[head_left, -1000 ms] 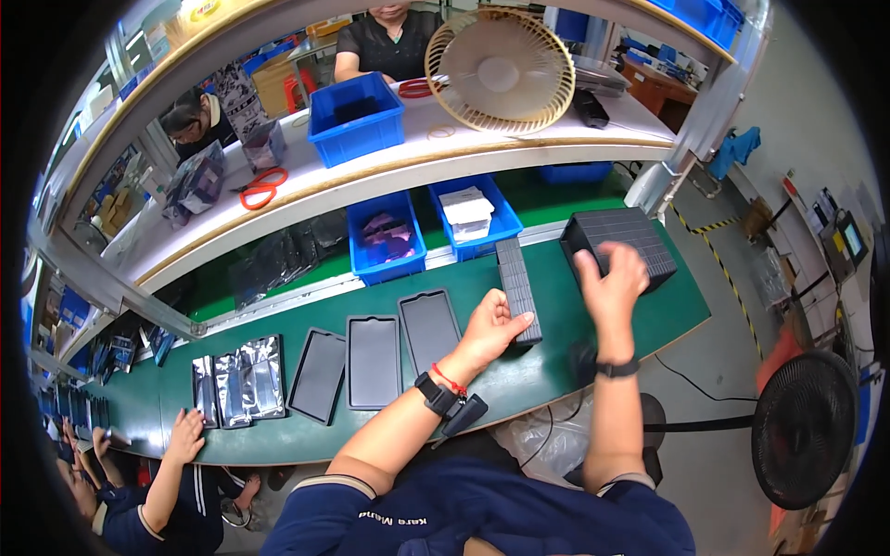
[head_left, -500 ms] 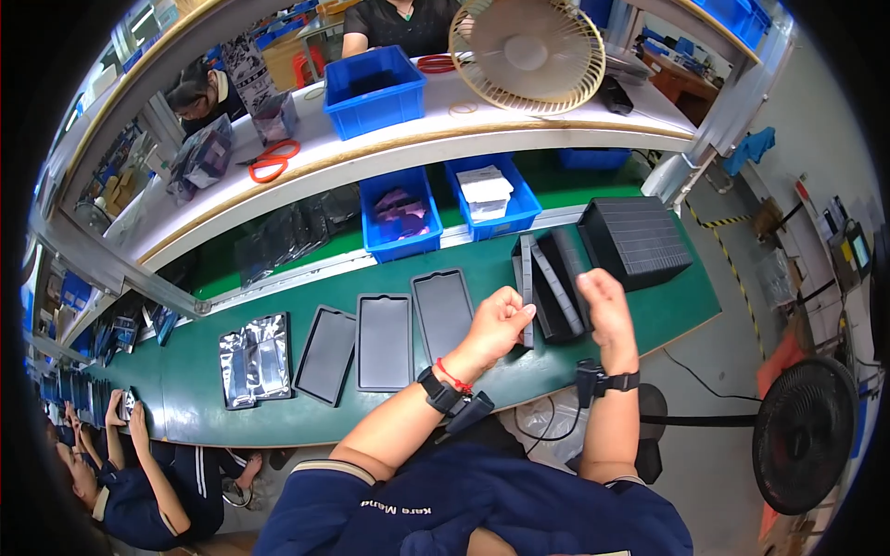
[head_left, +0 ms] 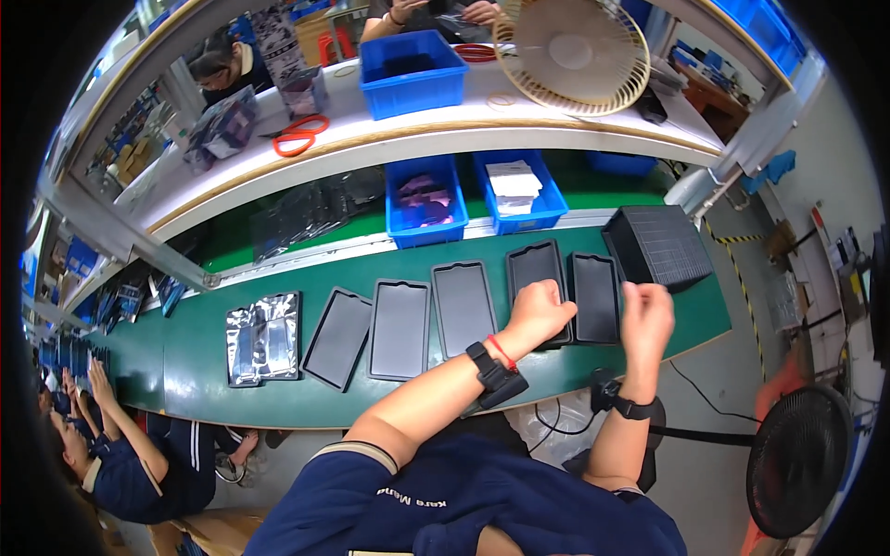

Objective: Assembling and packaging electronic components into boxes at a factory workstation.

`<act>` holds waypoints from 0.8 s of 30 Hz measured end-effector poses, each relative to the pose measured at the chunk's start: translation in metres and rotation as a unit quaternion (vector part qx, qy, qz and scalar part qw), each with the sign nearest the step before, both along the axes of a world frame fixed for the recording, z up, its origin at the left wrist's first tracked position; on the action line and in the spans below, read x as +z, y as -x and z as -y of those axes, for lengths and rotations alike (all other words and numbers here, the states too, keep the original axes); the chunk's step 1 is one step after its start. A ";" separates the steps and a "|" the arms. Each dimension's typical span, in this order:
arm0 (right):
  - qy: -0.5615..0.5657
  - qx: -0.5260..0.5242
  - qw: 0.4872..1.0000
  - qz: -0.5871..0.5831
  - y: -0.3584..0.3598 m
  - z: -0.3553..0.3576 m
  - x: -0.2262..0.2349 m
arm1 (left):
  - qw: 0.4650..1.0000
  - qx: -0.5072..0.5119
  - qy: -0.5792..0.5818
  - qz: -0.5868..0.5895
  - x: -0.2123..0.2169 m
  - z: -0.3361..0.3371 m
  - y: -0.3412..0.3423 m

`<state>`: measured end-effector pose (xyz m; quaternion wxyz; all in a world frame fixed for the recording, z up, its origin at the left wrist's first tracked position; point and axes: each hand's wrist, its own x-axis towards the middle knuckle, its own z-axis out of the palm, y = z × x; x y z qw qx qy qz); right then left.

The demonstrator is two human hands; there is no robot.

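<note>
My left hand [head_left: 540, 315] is curled closed over the near part of a black shallow tray [head_left: 535, 262]. What its fingers hold, if anything, is hidden. To the right, a narrower-looking black tray [head_left: 594, 298] lies between my two hands. My right hand [head_left: 648, 320], slightly blurred, is bent into a loose fist just off that tray's right side; I see nothing in it. Three more dark trays, a right one [head_left: 464, 308], a middle one [head_left: 400, 329] and a tilted one [head_left: 337, 338], lie in a row to the left on the green table.
Nested black trays [head_left: 656, 248] stand at the table's right end. Shiny clear-wrapped packages [head_left: 263, 339] lie at left. Blue bins with purple pieces [head_left: 425, 202] and white papers [head_left: 514, 188] sit behind. Above are a shelf, red-handled scissors [head_left: 298, 136] and a fan [head_left: 572, 54]. Co-workers sit nearby.
The trays that stood on edge between my hands now lie flat, side by side. My hands have come apart from the upright trays. The view has shifted a little.
</note>
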<state>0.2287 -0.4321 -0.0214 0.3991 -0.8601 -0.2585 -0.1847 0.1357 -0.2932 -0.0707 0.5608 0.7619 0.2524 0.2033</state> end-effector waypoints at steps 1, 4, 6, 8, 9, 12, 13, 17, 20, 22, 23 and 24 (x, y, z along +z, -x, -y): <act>0.000 0.060 0.995 -0.075 0.011 -0.012 -0.001 | 1.000 -0.018 0.014 0.004 0.004 0.001 0.003; -0.083 0.182 0.934 -0.296 0.018 -0.040 -0.025 | 0.996 -0.025 0.031 0.075 0.005 0.008 0.005; -0.116 0.245 0.896 -0.352 0.006 -0.037 -0.043 | 0.995 -0.042 0.057 0.071 -0.003 0.004 0.004; -0.165 0.264 0.874 -0.374 0.004 -0.038 -0.051 | 0.989 -0.063 0.097 0.092 0.000 0.003 0.007; -0.210 0.283 0.828 -0.436 0.004 -0.039 -0.049 | 0.990 -0.057 0.084 0.097 0.001 0.003 0.008; -0.152 0.237 0.872 -0.400 0.007 -0.039 -0.043 | 0.993 -0.059 0.071 0.070 0.002 0.000 0.014; -0.110 0.198 0.920 -0.319 0.002 -0.035 -0.047 | 0.993 -0.056 0.072 0.071 0.002 -0.001 0.016; 0.018 0.075 0.978 -0.195 -0.019 -0.017 -0.038 | 0.996 0.003 -0.094 -0.003 -0.007 -0.009 0.020; 0.064 0.082 0.981 -0.164 -0.005 -0.019 -0.027 | 0.996 -0.021 -0.008 -0.082 -0.011 -0.016 0.016; 0.092 0.091 0.983 -0.127 0.005 -0.025 -0.026 | 0.995 -0.044 -0.011 -0.093 -0.007 -0.022 0.022; 0.119 0.101 0.984 -0.090 0.011 -0.030 -0.025 | 0.995 -0.048 0.027 -0.089 -0.005 -0.026 0.028; 0.118 0.106 0.983 -0.092 0.020 -0.037 -0.022 | 0.993 -0.050 0.064 -0.086 -0.004 -0.032 0.035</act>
